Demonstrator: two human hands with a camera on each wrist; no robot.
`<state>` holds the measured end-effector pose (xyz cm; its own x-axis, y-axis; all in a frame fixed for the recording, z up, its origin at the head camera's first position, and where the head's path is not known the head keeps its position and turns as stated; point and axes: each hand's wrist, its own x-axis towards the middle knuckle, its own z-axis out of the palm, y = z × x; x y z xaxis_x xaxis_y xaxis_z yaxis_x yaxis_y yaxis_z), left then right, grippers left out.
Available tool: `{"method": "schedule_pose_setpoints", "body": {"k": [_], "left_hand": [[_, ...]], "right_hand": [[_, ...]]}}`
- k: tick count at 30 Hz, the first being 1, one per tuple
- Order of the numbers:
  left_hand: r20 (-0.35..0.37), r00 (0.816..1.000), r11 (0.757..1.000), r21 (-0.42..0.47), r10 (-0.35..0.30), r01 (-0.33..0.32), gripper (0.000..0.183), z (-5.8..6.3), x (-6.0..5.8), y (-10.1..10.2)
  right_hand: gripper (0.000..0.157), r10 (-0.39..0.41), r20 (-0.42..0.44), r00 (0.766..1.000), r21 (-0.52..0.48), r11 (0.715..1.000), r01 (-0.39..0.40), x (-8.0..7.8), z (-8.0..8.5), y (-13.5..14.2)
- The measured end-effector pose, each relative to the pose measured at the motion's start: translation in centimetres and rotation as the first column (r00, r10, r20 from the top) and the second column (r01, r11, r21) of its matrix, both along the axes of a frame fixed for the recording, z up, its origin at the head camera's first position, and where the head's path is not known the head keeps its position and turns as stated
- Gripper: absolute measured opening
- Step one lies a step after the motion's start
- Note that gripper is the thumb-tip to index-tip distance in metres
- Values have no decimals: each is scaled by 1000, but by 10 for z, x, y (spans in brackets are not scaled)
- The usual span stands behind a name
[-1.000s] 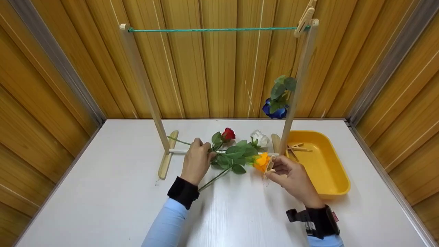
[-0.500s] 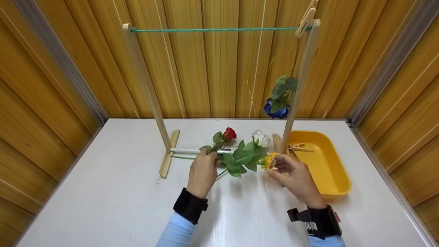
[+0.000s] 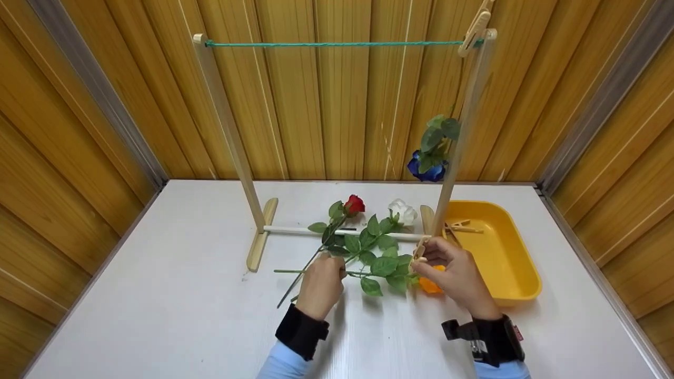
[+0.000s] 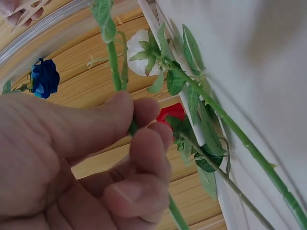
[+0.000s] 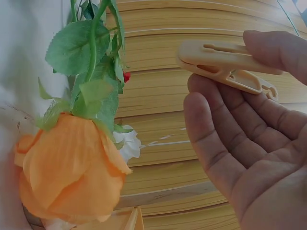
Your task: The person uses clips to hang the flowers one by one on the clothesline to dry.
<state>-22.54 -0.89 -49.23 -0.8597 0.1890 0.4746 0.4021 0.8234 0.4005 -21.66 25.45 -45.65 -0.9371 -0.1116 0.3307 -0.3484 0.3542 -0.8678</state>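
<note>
My left hand pinches the green stem of an orange rose between thumb and fingers. The orange bloom points right, below my right hand and partly hidden by it in the head view. Between thumb and fingertips, my right hand holds a wooden clothespin, apart from the rose. A red rose and a white rose lie on the table behind, their stems running toward my left hand. Upside down by the right post hangs a blue rose.
A wooden frame carries a green string across its top, with a clothespin at the right end. Its white crossbar runs low behind the flowers. At right, a yellow tray holds more clothespins.
My left hand has moved right and nearer with the orange rose, drawing it off the others. The bloom has gone below my right hand, which stays nearly still with the clothespin.
</note>
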Motion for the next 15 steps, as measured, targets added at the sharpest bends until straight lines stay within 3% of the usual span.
{"method": "schedule_pose_setpoints", "body": {"k": [9, 15], "left_hand": [[175, 983, 994, -71, -65, 78, 23, -4, 1, 0], [148, 989, 989, -148, 2, 20, 14, -13, 1, 1]], "right_hand": [[23, 6, 34, 999, 14, 1000, -7, 0, 1, 0], [22, 5, 37, 999, 9, 1000, -5, -1, 1, 0]]}}
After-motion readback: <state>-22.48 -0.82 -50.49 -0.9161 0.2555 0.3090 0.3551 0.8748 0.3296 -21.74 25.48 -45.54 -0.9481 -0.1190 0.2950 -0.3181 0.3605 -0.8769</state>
